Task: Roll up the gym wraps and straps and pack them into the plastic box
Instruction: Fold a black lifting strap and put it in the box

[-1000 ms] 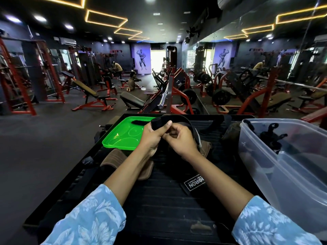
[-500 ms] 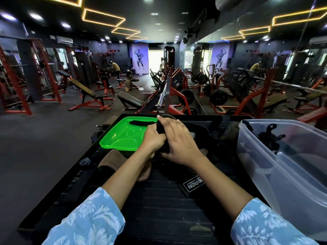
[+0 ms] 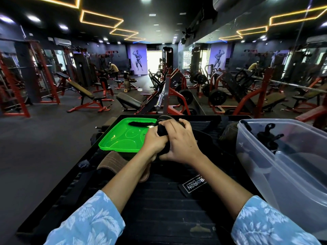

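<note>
Both hands meet over the middle of a black ribbed surface [image 3: 159, 200]. My left hand [image 3: 153, 141] grips a black wrap [image 3: 161, 130] that is partly rolled. My right hand [image 3: 182, 142] curls over the same black wrap from the right, fingers bent across its top. The wrap's tail with a white-lettered label [image 3: 193, 184] trails toward me on the surface. A clear plastic box [image 3: 286, 175] stands at the right, with black straps [image 3: 267, 138] inside it.
A green lid [image 3: 122, 138] lies left of the hands with a black strip [image 3: 139, 123] on it. A brown belt [image 3: 113, 162] lies near my left forearm. More dark straps [image 3: 212, 124] lie behind the hands. Gym machines and benches fill the room beyond.
The wrap went from being held up between both hands to being pressed down and wound. My right hand moved over its top and now curls around it.
</note>
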`<state>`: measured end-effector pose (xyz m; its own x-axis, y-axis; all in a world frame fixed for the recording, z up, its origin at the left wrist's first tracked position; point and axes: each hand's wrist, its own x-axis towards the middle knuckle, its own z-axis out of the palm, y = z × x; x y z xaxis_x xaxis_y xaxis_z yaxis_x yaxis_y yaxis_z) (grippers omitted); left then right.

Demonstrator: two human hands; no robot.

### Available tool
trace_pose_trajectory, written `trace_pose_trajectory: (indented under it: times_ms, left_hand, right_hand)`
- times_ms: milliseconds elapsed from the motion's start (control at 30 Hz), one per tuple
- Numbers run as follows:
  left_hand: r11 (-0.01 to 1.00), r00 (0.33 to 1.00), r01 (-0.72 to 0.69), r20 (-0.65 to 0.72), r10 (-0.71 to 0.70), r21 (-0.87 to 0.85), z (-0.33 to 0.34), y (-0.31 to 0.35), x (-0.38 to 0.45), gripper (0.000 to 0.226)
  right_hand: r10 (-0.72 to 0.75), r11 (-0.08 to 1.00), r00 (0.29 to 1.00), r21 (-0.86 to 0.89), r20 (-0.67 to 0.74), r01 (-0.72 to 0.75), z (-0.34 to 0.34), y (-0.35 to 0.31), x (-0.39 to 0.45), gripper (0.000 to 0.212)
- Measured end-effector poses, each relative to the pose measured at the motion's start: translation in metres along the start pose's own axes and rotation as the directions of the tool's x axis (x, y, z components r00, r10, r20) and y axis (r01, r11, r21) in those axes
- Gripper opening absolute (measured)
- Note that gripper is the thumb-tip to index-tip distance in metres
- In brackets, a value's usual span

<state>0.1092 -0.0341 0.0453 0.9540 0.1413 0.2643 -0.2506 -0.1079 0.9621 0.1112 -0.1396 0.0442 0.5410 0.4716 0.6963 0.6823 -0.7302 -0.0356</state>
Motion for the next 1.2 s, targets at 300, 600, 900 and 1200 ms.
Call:
trace_pose_trajectory:
  times_ms: [300, 600, 900, 1200]
  left_hand:
    - [1.000, 0.982, 0.015, -0.186, -0.019, -0.024, -0.007, -0.013, 0.011, 0.012]
    - [0.972, 0.956, -0.061, -0.294, -0.009, -0.227, -0.009, -0.010, 0.013, 0.023]
    - [0.969, 0.962, -0.168, -0.247, 0.121, -0.180, -0.007, -0.006, 0.013, 0.016]
    - [0.857, 0.979, 0.148, 0.199, -0.054, -0.494, -0.016, 0.011, 0.011, 0.059]
  right_hand:
    - [0.028, 0.984, 0.987, 0.169, 0.156, -0.054, 0.005, -0.010, -0.001, 0.107]
    - [0.439, 0.763, 0.887, 0.581, -0.146, -0.283, 0.011, -0.025, 0.001, 0.034]
    - [0.463, 0.661, 0.886, 0.667, -0.004, -0.342, 0.019, -0.021, 0.002, 0.027]
    - [0.512, 0.465, 0.845, 0.777, 0.155, -0.424, 0.016, -0.017, 0.004, 0.038]
